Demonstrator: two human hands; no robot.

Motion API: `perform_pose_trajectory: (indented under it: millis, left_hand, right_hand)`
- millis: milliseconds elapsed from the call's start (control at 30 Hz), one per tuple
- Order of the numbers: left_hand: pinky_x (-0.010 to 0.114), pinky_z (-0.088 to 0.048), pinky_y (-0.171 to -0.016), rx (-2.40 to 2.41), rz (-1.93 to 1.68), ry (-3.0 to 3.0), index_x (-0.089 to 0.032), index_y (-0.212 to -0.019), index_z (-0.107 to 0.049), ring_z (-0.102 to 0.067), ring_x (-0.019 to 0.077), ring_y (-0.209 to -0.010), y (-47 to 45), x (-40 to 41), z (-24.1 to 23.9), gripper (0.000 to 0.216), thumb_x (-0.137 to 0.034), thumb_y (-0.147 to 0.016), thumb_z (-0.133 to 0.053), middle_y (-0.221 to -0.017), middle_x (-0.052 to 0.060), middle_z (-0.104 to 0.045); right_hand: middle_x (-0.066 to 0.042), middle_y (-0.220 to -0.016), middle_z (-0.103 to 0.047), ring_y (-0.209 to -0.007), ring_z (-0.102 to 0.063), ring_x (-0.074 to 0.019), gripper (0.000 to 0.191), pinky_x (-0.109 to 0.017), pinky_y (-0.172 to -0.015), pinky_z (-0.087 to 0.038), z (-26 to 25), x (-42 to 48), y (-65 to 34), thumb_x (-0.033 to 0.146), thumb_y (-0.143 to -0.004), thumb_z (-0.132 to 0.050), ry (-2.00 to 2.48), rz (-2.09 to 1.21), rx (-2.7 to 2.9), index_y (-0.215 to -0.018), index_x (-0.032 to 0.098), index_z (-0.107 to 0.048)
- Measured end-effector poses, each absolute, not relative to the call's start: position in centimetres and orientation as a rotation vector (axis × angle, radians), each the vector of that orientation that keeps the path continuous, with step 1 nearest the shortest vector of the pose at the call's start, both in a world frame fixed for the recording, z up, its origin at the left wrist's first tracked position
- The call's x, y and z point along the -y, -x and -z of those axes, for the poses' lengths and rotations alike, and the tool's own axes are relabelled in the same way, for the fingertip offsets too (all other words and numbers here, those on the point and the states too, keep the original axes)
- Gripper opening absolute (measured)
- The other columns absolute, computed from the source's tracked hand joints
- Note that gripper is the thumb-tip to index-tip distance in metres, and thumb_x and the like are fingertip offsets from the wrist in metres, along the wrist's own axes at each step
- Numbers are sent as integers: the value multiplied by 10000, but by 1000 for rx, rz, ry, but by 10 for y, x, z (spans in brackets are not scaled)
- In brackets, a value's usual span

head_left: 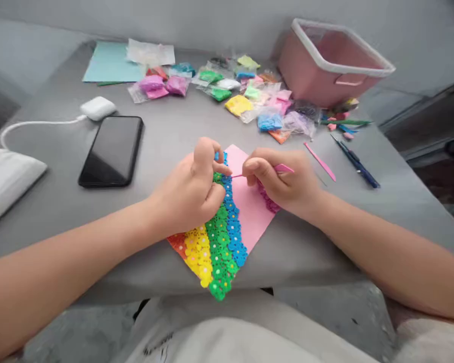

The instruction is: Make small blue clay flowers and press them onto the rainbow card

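My right hand [283, 181] is closed around a pink clay modelling tool [286, 168], whose thin tip points left. The tip meets the fingertips of my left hand [191, 186]. That hand is curled over a pink card [251, 222], its fingers bent; anything tiny between them is hidden. Bands of small clay flowers cover part of the card: orange [178, 245], yellow [197, 249], green [219, 237] and blue [234, 232]. A purple-pink flower patch [269, 202] shows partly under my right hand. The card lies with one corner toward me.
Bagged coloured clay, such as a yellow pack [238, 105], lies along the back. A pink bin [310, 75] stands back right. At right lie another pink tool [320, 161] and a dark blue pen-like tool [357, 162]. A phone [111, 151] and white charger [98, 108] sit left.
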State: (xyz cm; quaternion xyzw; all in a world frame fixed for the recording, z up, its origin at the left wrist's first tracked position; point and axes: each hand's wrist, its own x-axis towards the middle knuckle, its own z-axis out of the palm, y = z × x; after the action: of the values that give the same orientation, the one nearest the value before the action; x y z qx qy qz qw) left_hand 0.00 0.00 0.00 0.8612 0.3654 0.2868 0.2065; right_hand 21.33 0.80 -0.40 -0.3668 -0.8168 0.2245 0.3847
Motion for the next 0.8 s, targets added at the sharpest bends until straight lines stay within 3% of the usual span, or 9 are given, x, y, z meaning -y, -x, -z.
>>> perform_pose_trajectory:
  millis: [300, 600, 800]
  left_hand:
    - [394, -550, -865, -975, -763, -2382, -240, -1039, -309, -720, 232, -1105, -1, 0, 4, 311, -70, -801, -415, -1058, 94, -649]
    - [452, -544, -850, -972, -755, -2395, -217, -1037, -305, -719, 291, -1083, -1, -1, 5, 276, -87, -814, -403, -1022, 125, -634]
    - [429, -537, -843, -892, -822, -2413, -229, -1011, -302, -726, 257, -1070, -2, -2, 5, 272, -65, -816, -399, -1000, 83, -578]
  right_hand:
    - [21, -568, -607, -500, -536, -71, 481, -215, -512, -397, 3, -7, -214, 469, -1052, -454, 958, -565, 2095, -692, 186, -600]
    - [1, -564, -620, -519, -597, -87, 607, -239, -505, -418, 4, -4, -213, 580, -1049, -370, 952, -543, 1981, -725, 183, -694]
    - [1, -546, -611, -511, -583, -86, 621, -246, -501, -404, 1, -2, -213, 576, -1052, -370, 963, -447, 1894, -666, 190, -668]
